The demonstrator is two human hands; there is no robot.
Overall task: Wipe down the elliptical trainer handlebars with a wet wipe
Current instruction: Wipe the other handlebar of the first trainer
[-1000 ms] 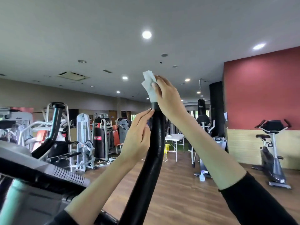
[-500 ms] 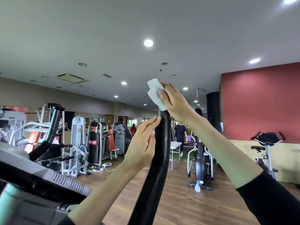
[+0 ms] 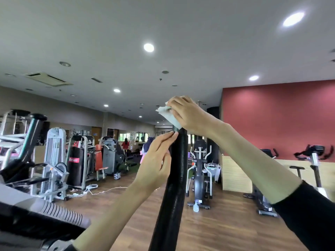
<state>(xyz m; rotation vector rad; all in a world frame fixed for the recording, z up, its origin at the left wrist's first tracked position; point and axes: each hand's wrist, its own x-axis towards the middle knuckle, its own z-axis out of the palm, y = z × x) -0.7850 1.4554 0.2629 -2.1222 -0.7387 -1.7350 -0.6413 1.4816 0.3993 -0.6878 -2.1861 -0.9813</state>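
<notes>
The right hand (image 3: 188, 115) sits on the very top of the black handlebar (image 3: 174, 169). Its fingers are curled down over the end of the bar and they press the white wet wipe (image 3: 167, 115) against it. The wipe is caught between the palm and the bar tip. A crumpled part of it sticks out to the left of the grip, and one flap hangs down a little over the side of the bar.

Directly below this grip, the left hand (image 3: 155, 163) stands at the left side of the same bar. Its fingers (image 3: 168, 137) are straight and close together, and their tips touch the bar just under the wipe. It holds nothing. From the grip the bar runs down, slightly curved, to the lower edge of the view.

Far to the left of the grip, at about the same height, the second handlebar (image 3: 34, 134) rises with its black cap. Low on the left is the grey ribbed console (image 3: 59, 212). To the right of the grip and farther back is a red wall (image 3: 277, 120), with an exercise bike (image 3: 315, 160) in front of it.
</notes>
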